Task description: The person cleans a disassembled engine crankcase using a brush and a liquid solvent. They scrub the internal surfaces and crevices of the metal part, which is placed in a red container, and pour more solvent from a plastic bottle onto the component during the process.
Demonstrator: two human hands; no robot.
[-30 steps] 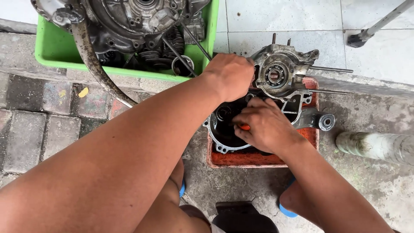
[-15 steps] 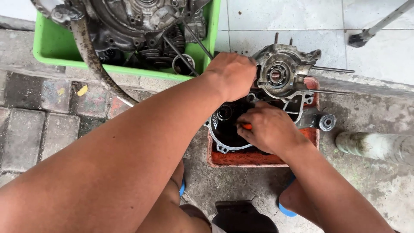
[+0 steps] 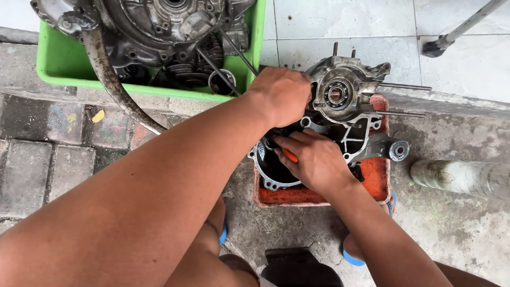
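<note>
Right hand (image 3: 313, 159) clamped on an orange-handled tool (image 3: 289, 155), tip inside the engine crankcase (image 3: 345, 114) at frame centre, on a red tray (image 3: 374, 180). Left hand (image 3: 281, 95) closed, gripping the crankcase's upper edge. Green bin (image 3: 58, 64) upper left

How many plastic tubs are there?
2: a green tub at top left, full of engine parts, and a red tub under the engine case by the hands.
</note>
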